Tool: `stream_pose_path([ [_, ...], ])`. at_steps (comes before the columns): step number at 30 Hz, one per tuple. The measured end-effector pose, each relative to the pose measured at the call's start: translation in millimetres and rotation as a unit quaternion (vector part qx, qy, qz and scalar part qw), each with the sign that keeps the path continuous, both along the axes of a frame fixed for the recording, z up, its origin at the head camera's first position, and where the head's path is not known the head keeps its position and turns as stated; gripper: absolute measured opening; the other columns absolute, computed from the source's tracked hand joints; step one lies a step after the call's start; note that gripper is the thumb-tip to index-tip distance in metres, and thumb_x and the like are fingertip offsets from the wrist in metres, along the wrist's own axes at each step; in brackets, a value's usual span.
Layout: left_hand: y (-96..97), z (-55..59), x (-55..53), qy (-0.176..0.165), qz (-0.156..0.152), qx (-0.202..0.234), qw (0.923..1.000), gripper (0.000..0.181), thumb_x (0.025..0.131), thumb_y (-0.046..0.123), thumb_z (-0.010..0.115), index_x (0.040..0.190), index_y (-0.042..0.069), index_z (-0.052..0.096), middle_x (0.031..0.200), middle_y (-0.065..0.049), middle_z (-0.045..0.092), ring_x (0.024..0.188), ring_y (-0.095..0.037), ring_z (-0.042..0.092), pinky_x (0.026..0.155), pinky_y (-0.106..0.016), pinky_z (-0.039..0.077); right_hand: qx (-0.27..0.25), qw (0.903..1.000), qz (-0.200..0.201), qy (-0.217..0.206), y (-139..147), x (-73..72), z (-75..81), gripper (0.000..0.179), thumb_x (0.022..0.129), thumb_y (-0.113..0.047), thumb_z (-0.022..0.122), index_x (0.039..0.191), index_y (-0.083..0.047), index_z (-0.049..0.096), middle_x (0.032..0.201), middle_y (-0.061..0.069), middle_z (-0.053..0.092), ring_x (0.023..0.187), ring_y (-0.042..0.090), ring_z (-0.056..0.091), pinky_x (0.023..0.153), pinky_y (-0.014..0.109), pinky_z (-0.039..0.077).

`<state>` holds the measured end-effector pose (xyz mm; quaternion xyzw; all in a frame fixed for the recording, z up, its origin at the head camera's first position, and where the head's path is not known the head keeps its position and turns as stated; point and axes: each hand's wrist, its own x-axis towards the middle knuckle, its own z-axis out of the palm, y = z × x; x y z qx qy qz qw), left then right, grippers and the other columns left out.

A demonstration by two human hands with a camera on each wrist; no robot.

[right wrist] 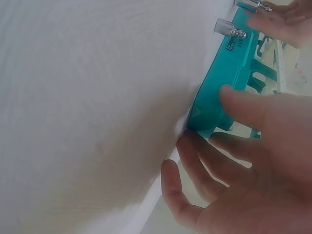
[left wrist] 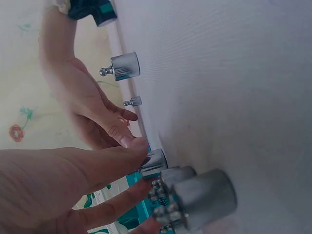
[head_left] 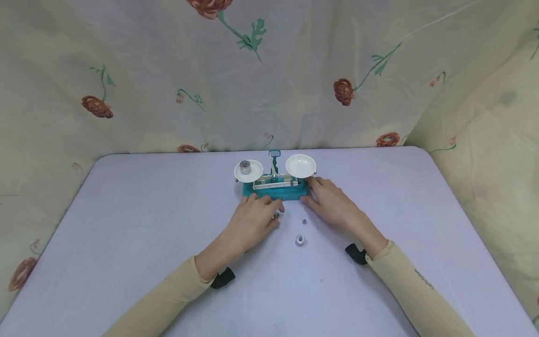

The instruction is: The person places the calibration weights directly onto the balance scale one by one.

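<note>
A balance scale (head_left: 275, 193) with a teal base and two white pans stands toward the back of the table. A metal weight (head_left: 245, 166) sits on its left pan. My right hand (head_left: 330, 203) holds the right end of the base, thumb (right wrist: 234, 100) at the front and fingers around the end. In front of the base, my left hand (head_left: 252, 223) pinches a small knobbed metal weight (left wrist: 155, 164) between thumb and index finger. More weights, including a large one (left wrist: 209, 199), stand beside that hand; its back hides them in the head view.
To the right of my left hand, a silver weight (head_left: 300, 240) and a tiny weight (head_left: 304, 221) stand on the pale tablecloth (head_left: 160, 210). Behind the table hangs a flowered curtain (head_left: 294, 107).
</note>
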<state>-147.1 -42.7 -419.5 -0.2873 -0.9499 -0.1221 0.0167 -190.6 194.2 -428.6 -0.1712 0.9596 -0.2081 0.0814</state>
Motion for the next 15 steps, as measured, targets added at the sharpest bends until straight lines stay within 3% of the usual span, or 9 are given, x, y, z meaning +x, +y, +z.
stream_pose_path([
  [15,-2.3,-4.6,-0.7,0.02,-0.004,-0.023,0.9995,0.019,0.095,0.02,0.082,0.114,0.018,0.078,0.109,-0.007,0.081,0.09,-0.029,0.069,0.077,-0.04,0.053,0.008,1.0,0.006,-0.001,0.5,-0.6,0.0,0.063,0.113,-0.023,0.057,0.163,0.007,0.035,0.163,0.032,0.046,0.15,0.053,0.047,0.12,0.07,0.042],
])
